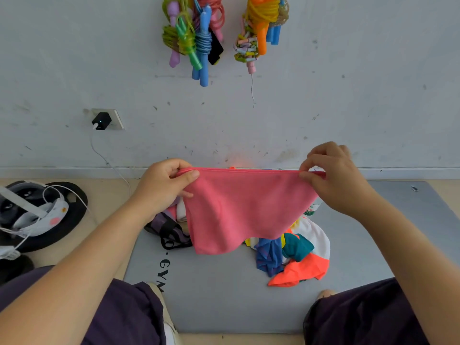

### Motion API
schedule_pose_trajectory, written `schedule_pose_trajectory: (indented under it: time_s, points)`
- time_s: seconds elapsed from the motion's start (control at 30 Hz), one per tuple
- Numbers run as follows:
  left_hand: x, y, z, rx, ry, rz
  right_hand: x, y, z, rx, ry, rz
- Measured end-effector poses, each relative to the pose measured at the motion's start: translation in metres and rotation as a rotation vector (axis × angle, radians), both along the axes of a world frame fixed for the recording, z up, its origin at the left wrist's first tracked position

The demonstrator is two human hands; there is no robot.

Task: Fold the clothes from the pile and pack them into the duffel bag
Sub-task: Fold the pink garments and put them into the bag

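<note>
A pink cloth [244, 210] hangs stretched in the air above the grey mat [224, 295]. My left hand [166, 185] pinches its upper left corner and my right hand [333, 175] pinches its upper right corner. Below and to the right lies the pile of clothes [296, 255], with blue, teal, white and orange pieces. The purple duffel bag [169, 230] with black straps sits on the mat at the left, partly hidden behind the pink cloth.
A headset with white cables [34, 212] rests on a black disc on the floor at the left. A charger [100, 120] is plugged into the wall socket. Coloured jump ropes [196, 36] hang on the wall. A small bottle [312, 207] stands behind the pile.
</note>
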State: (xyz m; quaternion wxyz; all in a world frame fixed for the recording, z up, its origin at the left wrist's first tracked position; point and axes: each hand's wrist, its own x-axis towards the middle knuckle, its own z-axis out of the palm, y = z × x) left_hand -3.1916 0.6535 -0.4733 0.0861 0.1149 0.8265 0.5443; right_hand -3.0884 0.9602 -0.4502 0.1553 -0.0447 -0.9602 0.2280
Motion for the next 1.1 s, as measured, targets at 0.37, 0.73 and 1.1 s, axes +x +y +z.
schedule_pose_trajectory:
  time_s: [0.37,0.73,1.1]
  points:
    - [-0.004,-0.007,-0.001,-0.086,0.178,0.101,0.003,0.009,0.0,-0.225,-0.133,-0.094]
    - [-0.008,-0.008,-0.002,-0.083,0.241,0.265,0.003,0.007,0.001,-0.538,-0.163,-0.154]
    - [0.027,0.042,0.004,0.225,-0.185,0.007,0.02,-0.049,0.009,-0.811,-0.498,0.379]
